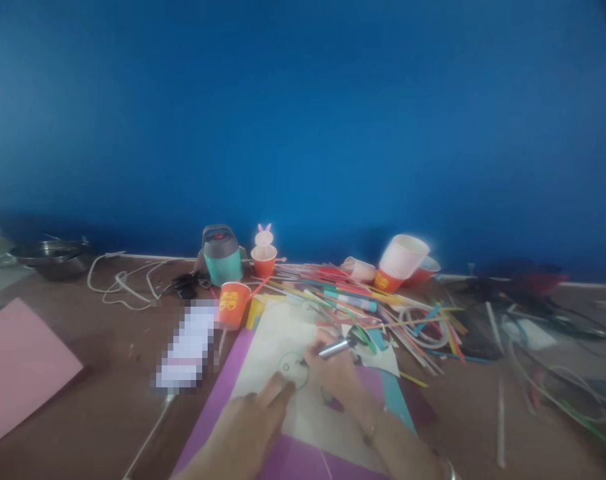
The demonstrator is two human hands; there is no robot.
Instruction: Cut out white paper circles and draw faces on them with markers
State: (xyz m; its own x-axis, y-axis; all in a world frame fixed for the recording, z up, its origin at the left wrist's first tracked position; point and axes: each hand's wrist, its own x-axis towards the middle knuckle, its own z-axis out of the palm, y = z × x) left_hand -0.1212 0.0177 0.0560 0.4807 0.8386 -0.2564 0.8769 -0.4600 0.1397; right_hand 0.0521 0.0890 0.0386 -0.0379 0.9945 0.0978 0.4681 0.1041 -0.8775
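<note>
My right hand (335, 373) is closed around a silver-and-dark marker (334, 348), its tip end low over a small round face-like drawing (287, 368) with a green outline. My left hand (255, 420) lies on the white paper (303, 417) with its fingers stretched out, the fingertips at the lower edge of the drawing. Purple sheets (207, 427) stick out from under the paper. Beyond my right hand are scissors with green handles (365, 339) and white paper scraps (387, 360).
An orange paper cup (233, 303) stands beyond a blurred-out phone (187, 347). Behind are a teal lidded container (223, 257), a cup with a rabbit figure (264, 247) and stacked cups (403, 257). Colourful strips (333, 280) lie heaped. Pink sheets (23, 373) lie left.
</note>
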